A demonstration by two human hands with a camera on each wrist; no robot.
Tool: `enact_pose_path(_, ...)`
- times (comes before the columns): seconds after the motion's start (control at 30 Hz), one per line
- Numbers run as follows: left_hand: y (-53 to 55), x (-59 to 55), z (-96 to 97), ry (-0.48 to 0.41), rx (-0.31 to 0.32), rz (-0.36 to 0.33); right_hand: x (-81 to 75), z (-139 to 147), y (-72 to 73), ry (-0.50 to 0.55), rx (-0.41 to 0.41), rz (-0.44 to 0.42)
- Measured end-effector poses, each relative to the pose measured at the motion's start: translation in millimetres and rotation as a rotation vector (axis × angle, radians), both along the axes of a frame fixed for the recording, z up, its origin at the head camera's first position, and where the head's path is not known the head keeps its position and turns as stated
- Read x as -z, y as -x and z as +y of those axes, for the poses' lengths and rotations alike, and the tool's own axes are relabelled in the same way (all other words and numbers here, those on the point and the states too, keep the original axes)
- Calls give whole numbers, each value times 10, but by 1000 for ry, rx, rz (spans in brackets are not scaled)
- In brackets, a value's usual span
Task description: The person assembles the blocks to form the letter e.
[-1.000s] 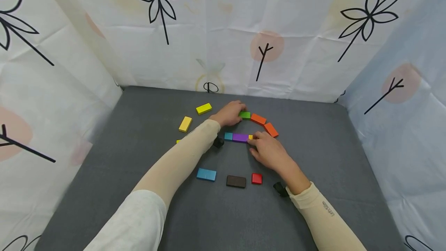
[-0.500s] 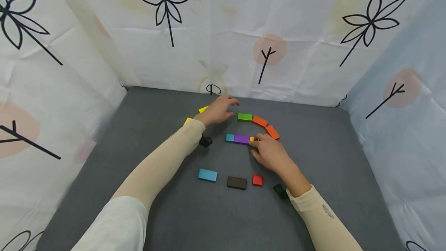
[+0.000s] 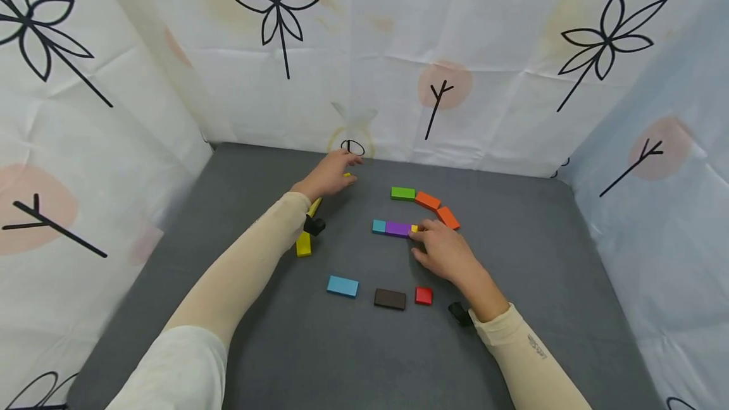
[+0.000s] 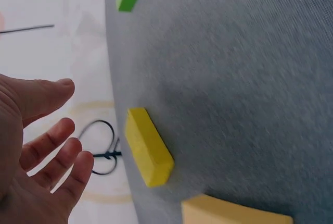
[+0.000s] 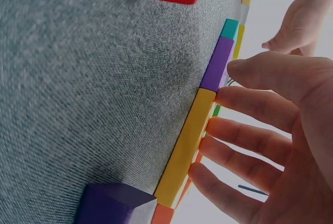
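My left hand [image 3: 329, 174] is over the far left of the grey table, close to a yellow block [image 4: 148, 148]. Its fingers are relaxed, with nothing between them in the left wrist view. My right hand [image 3: 441, 248] rests its nearly straight fingertips along the side of an orange-yellow block [image 5: 186, 148]. That block lines up end to end with a purple block [image 3: 397, 229] and a teal block [image 3: 379, 226]. Most of the orange-yellow block is hidden by the right hand in the head view.
Behind the row, a green block [image 3: 402, 193] and orange blocks [image 3: 427, 200] form a curve. Another yellow block [image 3: 304, 245] lies left. Nearer are light blue [image 3: 343, 286], dark brown [image 3: 390, 299] and red [image 3: 423, 295] blocks. A dark block [image 5: 112, 206] sits by the row's right end.
My left hand has come away from the green block and moved left over the yellow blocks. The green block stays beside the orange ones. My right hand keeps its place at the row.
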State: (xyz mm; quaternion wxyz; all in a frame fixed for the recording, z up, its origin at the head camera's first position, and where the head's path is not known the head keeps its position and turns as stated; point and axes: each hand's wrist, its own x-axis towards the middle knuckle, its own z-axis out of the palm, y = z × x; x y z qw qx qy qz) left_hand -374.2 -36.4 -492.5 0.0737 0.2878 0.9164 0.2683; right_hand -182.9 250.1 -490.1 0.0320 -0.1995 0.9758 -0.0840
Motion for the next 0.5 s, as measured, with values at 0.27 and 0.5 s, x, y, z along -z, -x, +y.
enact_pose_path(0.27, 30, 157, -169, 41, -92, -40, 16, -40, 16, -19, 7, -19)
enact_pose_path(0.5, 58, 241, -173, 101, -117, -19, -4, -49, 20, -32, 17, -8)
